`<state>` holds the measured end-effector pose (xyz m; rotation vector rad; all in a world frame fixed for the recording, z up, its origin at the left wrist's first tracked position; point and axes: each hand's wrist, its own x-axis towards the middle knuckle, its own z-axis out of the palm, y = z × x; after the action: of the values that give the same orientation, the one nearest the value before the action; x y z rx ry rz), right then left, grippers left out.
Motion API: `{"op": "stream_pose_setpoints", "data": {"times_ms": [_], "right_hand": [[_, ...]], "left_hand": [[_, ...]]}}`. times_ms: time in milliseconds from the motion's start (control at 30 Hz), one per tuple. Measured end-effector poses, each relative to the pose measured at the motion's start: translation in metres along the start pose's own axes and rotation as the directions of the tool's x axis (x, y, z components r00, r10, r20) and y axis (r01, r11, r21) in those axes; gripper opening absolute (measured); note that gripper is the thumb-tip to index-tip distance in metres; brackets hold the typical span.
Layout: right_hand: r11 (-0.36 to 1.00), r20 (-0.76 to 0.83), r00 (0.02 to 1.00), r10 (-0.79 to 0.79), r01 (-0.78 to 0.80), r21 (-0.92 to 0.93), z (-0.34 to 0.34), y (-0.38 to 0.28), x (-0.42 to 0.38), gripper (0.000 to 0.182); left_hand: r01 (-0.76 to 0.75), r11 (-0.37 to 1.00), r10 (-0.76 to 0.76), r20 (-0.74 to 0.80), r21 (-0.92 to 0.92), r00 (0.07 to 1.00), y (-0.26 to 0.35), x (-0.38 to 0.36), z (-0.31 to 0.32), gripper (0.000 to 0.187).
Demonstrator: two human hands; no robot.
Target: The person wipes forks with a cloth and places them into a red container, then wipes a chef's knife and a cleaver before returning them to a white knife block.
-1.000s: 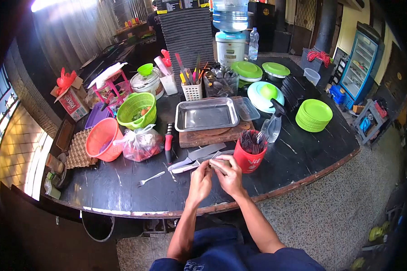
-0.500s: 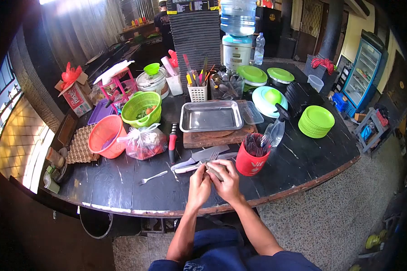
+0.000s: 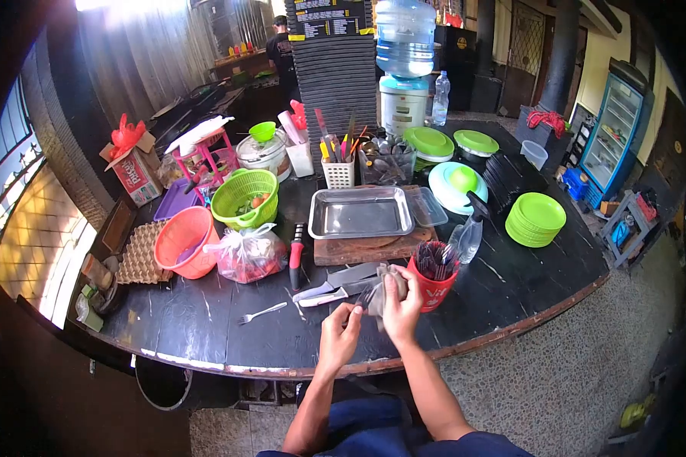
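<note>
My right hand (image 3: 402,308) is closed around a crumpled grey-brown cloth (image 3: 383,288), left of the red cutlery cup (image 3: 433,293) packed with forks. My left hand (image 3: 338,339) pinches a fork (image 3: 364,297) at the cloth's left side; the fork is blurred and partly covered. Beyond my hands lie a broad-bladed knife (image 3: 356,274) and a white-handled knife (image 3: 324,299). A single fork (image 3: 262,313) rests on the black table, to the left of my left hand.
A metal tray (image 3: 360,234) sits on a wooden board (image 3: 358,253). A red-handled tool (image 3: 296,255), a tied plastic bag (image 3: 251,255) and baskets are to the left. Green plates (image 3: 535,219) and a spray bottle (image 3: 469,234) stand right. A person (image 3: 280,52) is in the background.
My hands have moved apart slightly, the right one up and rightward with the cloth now plainly showing. The fork tines, upright before, now sit lower beside the cloth. The view has shifted a little.
</note>
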<state>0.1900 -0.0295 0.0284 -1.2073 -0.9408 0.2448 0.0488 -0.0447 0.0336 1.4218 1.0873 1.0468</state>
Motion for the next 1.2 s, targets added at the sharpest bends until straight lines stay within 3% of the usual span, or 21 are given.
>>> {"op": "stream_pose_setpoints", "data": {"times_ms": [33, 67, 167, 200, 267, 400, 500, 567, 600, 667, 733, 800, 867, 933, 1000, 1067, 1133, 1200], "right_hand": [[0.981, 0.041, 0.994, 0.106, -0.111, 0.159, -0.002, 0.004, 0.001, 0.024], [0.981, 0.040, 0.994, 0.105, -0.111, 0.158, -0.001, 0.013, -0.002, 0.024], [0.848, 0.398, 0.864, 0.307, -0.438, 0.299, -0.007, 0.027, -0.021, 0.024], [0.753, 0.431, 0.814, 0.389, -0.550, 0.360, -0.004, 0.012, -0.025, 0.023], [0.756, 0.439, 0.820, 0.368, -0.539, 0.372, -0.006, 0.011, -0.025, 0.024], [0.774, 0.375, 0.853, 0.362, -0.499, 0.388, -0.014, 0.000, -0.013, 0.024], [0.743, 0.351, 0.872, 0.341, -0.479, 0.468, -0.018, -0.004, -0.004, 0.022], [0.738, 0.318, 0.879, 0.357, -0.473, 0.481, -0.018, -0.009, -0.005, 0.022], [0.731, 0.286, 0.882, 0.374, -0.470, 0.494, -0.017, -0.011, -0.007, 0.023], [0.733, 0.281, 0.886, 0.369, -0.463, 0.498, -0.012, -0.011, -0.019, 0.024], [0.688, 0.414, 0.825, 0.384, -0.555, 0.468, -0.012, -0.017, -0.033, 0.027], [0.893, 0.386, 0.900, 0.202, -0.331, 0.304, 0.000, -0.013, -0.047, 0.029], [0.907, 0.441, 0.878, 0.187, -0.327, 0.266, 0.001, -0.019, -0.055, 0.029], [0.914, 0.486, 0.856, 0.174, -0.324, 0.243, -0.001, -0.027, -0.054, 0.027], [0.921, 0.525, 0.841, 0.133, -0.300, 0.247, 0.000, -0.029, -0.056, 0.029], [0.932, 0.553, 0.823, 0.130, -0.291, 0.214, -0.003, -0.029, -0.051, 0.029], [0.970, 0.595, 0.794, 0.125, -0.223, 0.094, -0.005, -0.028, -0.050, 0.029], [0.981, 0.618, 0.780, 0.103, -0.183, 0.068, -0.005, -0.027, -0.050, 0.030]], "left_hand": [[0.003, 1.000, -0.003, 0.005, -0.029, 1.000, 0.002, -0.001, 0.000, 0.027], [0.003, 1.000, -0.003, 0.006, -0.029, 1.000, -0.001, 0.000, -0.001, 0.027], [-0.007, 0.997, 0.012, 0.053, -0.077, 0.999, -0.008, 0.004, 0.003, 0.025], [-0.012, 0.995, 0.012, 0.001, -0.102, 1.000, -0.008, 0.003, 0.006, 0.024], [-0.020, 0.992, 0.013, -0.055, -0.123, 0.998, -0.011, 0.003, 0.009, 0.023], [-0.117, 0.992, 0.117, 0.009, 0.045, 0.993, -0.016, 0.002, 0.001, 0.016], [-0.057, 0.995, 0.061, 0.047, -0.087, 0.997, -0.005, -0.003, 0.002, 0.013], [0.086, 0.946, -0.075, 0.046, -0.313, 0.996, 0.005, -0.005, 0.001, 0.010], [0.086, 0.946, -0.075, 0.046, -0.313, 0.996, 0.005, -0.004, 0.001, 0.010], [0.029, 0.872, -0.066, -0.058, -0.489, 0.996, 0.002, 0.000, 0.003, 0.008], [-0.029, 0.814, -0.006, -0.058, -0.580, 0.998, -0.006, 0.004, 0.005, 0.003], [-0.205, 0.814, 0.099, -0.219, -0.543, 0.971, -0.009, 0.006, 0.012, 0.003], [-0.219, 0.798, 0.095, -0.241, -0.561, 0.966, -0.010, 0.002, 0.011, 0.006], [-0.376, 0.800, 0.194, -0.392, -0.467, 0.899, -0.009, 0.004, 0.010, 0.004], [-0.385, 0.793, 0.204, -0.390, -0.473, 0.898, -0.004, 0.002, 0.006, 0.002], [-0.296, 0.767, 0.123, -0.323, -0.569, 0.938, -0.001, 0.002, 0.003, 0.003], [-0.291, 0.782, 0.118, -0.327, -0.551, 0.938, -0.004, 0.002, 0.001, 0.003], [-0.216, 0.752, -0.001, -0.329, -0.623, 0.944, -0.005, 0.002, -0.003, 0.004]]}}
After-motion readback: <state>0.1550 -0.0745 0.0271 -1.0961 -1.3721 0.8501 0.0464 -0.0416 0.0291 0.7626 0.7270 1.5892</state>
